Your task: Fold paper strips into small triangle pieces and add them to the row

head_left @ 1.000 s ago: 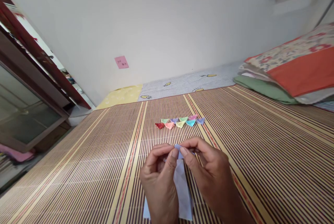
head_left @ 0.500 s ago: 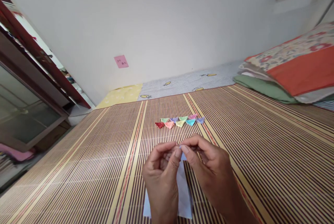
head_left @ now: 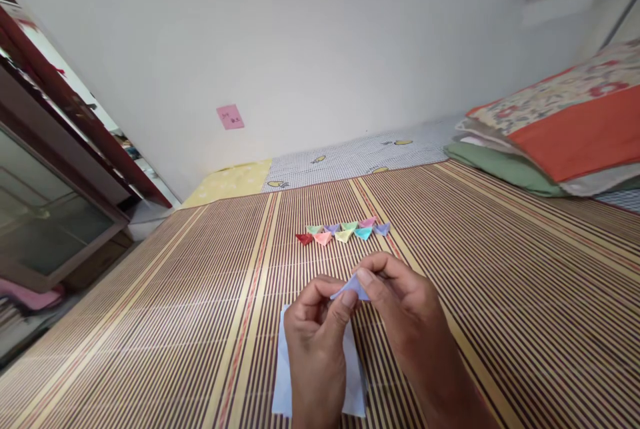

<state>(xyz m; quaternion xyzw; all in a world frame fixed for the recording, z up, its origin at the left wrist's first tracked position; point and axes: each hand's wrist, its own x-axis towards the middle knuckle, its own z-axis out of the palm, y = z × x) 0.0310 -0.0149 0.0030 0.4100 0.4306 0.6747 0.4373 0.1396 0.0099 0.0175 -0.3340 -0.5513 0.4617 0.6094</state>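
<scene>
A small folded piece of lilac-blue paper (head_left: 354, 288) is pinched between my two hands above the striped mat. My left hand (head_left: 320, 336) grips its lower left part with thumb and fingers. At its upper right corner, the thumb and fingers of my right hand (head_left: 405, 309) are closed on it. Pale blue paper sheets (head_left: 354, 376) lie on the mat under my left hand, partly hidden by it. Beyond my hands, several small folded paper triangles stand in two rows, among them a red one (head_left: 304, 239), a yellow one (head_left: 344, 236) and a turquoise one (head_left: 363, 233).
The striped mat (head_left: 175, 296) reaches back to a checked cloth (head_left: 340, 159) and a yellow cloth (head_left: 230, 182) along the wall. Folded bedding (head_left: 560, 142) is piled at the right. A pink note (head_left: 230, 117) is on the wall. A glass-paned door (head_left: 45, 202) stands at the left.
The lilac-blue paper has turned and shows more of its surface between my fingers. My left hand has shifted slightly right, and its thumb is lower on the paper.
</scene>
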